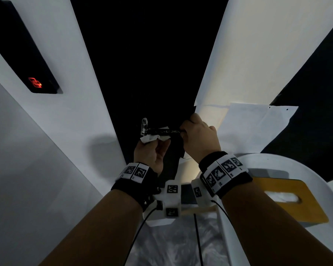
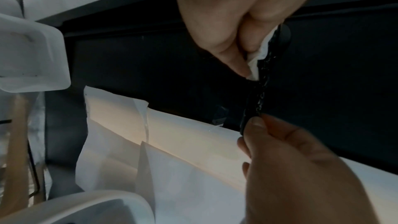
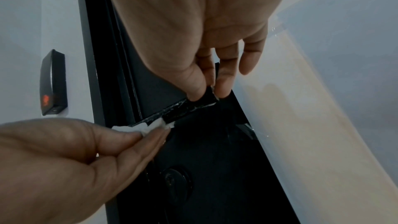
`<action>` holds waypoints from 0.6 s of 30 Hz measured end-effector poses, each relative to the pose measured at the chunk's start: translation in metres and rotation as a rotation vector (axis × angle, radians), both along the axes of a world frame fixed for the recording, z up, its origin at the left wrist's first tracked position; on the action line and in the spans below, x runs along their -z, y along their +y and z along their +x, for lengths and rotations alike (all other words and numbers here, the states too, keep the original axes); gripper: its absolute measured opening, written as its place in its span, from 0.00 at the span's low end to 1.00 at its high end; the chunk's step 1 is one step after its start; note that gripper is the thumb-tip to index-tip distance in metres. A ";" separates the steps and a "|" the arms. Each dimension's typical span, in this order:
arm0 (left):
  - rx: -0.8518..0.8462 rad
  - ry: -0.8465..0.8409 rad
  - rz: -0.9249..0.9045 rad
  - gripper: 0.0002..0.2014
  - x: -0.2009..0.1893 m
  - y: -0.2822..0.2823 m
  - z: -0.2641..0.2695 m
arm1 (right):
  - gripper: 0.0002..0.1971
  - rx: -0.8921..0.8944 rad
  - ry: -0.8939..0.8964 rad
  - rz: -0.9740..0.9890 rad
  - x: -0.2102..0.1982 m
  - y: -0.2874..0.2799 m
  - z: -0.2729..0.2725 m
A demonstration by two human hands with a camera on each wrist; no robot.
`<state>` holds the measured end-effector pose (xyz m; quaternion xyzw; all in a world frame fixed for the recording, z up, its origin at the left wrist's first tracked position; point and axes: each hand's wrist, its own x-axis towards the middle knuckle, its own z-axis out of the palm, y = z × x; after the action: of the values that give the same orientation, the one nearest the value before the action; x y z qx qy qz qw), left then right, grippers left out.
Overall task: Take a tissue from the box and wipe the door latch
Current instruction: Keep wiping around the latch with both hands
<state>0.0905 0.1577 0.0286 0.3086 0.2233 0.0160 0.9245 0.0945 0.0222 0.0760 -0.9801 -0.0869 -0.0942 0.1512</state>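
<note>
The right hand [image 1: 199, 137] pinches the end of the door latch [image 1: 162, 131]. The left hand [image 1: 152, 150] pinches the tissue [image 1: 154, 138] against the latch's near side. Best hold the latch steady and rub gently along it.

The left hand [image 2: 226, 14] fills the top of the view, its fingers [image 2: 232, 60] pinching a crumpled white tissue [image 2: 256, 64] against the black latch handle [image 2: 261, 91] (its surface flecked with pale scuffs). Just below that grip along the handle, the right hand [image 2: 301, 168] pinches the handle's far end. Beside both grips, behind the handle, lies the dark door [image 2: 150, 67]; white paper sheets [image 2: 120, 139] hang further off.
</note>
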 end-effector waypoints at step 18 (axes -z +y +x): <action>-0.156 0.083 0.323 0.06 -0.003 0.017 -0.012 | 0.12 -0.005 0.011 0.020 -0.004 0.001 -0.003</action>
<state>0.0782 0.1747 0.0321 0.4350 0.2789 0.1108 0.8489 0.0915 0.0229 0.0797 -0.9789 -0.0874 -0.0893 0.1616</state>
